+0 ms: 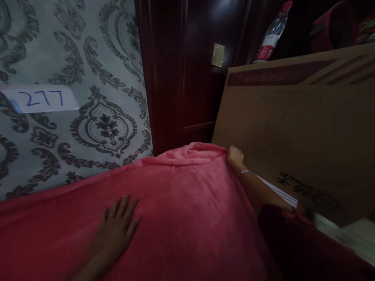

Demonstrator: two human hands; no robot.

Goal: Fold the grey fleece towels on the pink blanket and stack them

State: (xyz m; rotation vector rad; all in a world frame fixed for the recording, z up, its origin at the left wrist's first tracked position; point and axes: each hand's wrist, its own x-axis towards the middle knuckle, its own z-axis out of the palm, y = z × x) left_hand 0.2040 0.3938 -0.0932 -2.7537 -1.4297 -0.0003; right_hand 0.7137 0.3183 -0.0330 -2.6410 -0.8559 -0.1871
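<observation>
A pink, plush-looking blanket [175,218] spreads across the lower part of the view, with loose folds bunched along its far edge. My left hand [115,226] lies flat on it, palm down, fingers spread. At the far right corner, my right hand [235,157] is closed on the blanket's edge, with the cloth drawn into a ridge toward the fist. A thin bracelet circles the right wrist, and a dark red sleeve covers that arm. What lies under the blanket is hidden.
A large cardboard box [293,128] stands close beside my right arm. A plastic bottle with a red cap [271,37] leans behind its top edge. Beyond the blanket are a dark red wooden panel [166,78] and a patterned wall [105,128] bearing a paper marked 277 [43,99].
</observation>
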